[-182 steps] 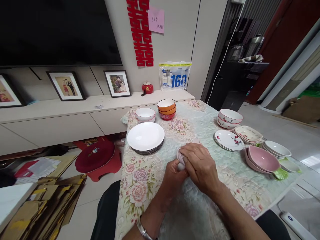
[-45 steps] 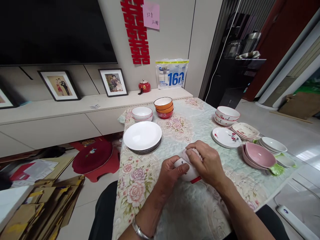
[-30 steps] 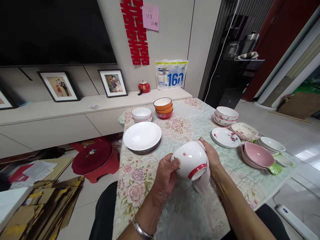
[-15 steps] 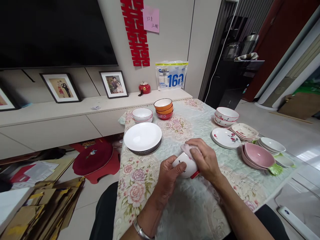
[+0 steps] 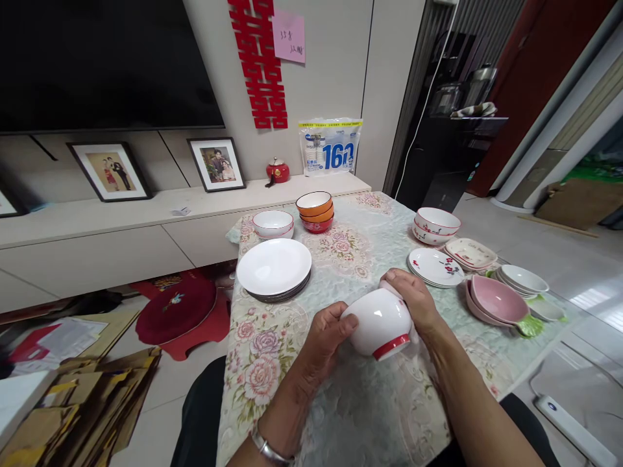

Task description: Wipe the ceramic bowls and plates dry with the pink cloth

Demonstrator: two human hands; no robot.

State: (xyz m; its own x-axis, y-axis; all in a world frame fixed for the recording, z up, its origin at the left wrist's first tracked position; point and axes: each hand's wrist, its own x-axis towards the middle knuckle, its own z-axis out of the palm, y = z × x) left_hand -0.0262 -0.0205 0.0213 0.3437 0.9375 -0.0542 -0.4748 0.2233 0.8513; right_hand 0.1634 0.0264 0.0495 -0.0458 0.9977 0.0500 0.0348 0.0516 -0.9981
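A white bowl (image 5: 379, 318) with a red foot ring is held tilted on its side above the tablecloth, its base facing down and to the right. My left hand (image 5: 331, 331) is closed on its left rim, with the thumb on the outer wall. At the bowl's upper right, my right hand (image 5: 413, 298) presses a pale pink cloth (image 5: 388, 286) against it. Most of that cloth is hidden by the fingers and the bowl. Left of my hands lies a stack of white plates (image 5: 274, 266). Small flowered plates (image 5: 435, 267) are stacked to the right.
Behind the plates stand a white bowl stack (image 5: 273, 224) and orange and red bowls (image 5: 315, 211). Along the table's right side are red-rimmed bowls (image 5: 437, 225), square dishes (image 5: 470, 253), pink bowls (image 5: 499, 301) and small white bowls (image 5: 523, 280). A red stool (image 5: 178, 311) stands left of the table.
The bowl has turned, so more of its outer wall and red foot show. My right hand has moved slightly right and up around it, and less of the cloth shows.
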